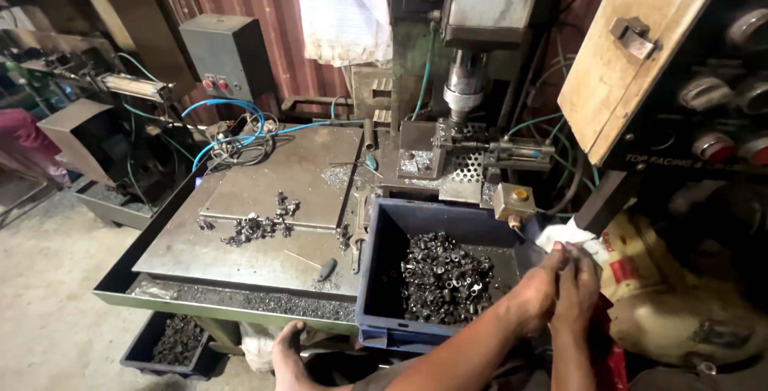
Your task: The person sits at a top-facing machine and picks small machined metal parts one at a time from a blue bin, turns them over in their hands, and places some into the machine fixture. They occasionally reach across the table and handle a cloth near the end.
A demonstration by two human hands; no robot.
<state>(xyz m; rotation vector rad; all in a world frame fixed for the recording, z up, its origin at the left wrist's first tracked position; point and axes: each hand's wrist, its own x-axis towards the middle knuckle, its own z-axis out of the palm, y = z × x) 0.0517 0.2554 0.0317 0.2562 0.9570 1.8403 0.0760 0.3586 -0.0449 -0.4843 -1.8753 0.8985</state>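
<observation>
Desk point(264, 259): a steel-topped work surface with a raised rim, grey and stained, filling the middle of the view.
Drill press point(464, 63): upright at the back of the desk, its spindle pointing down at a small clamp and a perforated plate.
Wooden board point(632, 47): leaning at upper right, a metal latch on it.
Control box point(228, 55): grey, with red buttons, back left, blue hoses curling beside it.
Blue bin point(384, 279): on the right end of the desk, below the drill press.
Metal parts in bin point(444, 279): a dark heap of small cylinders on the bin floor, just left of the hands.
Loose parts point(256, 227): a small scatter on the desk plate, well apart from the bin.
White cloth point(564, 237): crumpled just behind the hands.
Left hand point(538, 289): at the bin's right edge, fingers curled and pressed to the right hand; whether they pinch anything, I cannot tell.
Right hand point(578, 287): touching the left, fingers bent inward; any item between them is hidden.
</observation>
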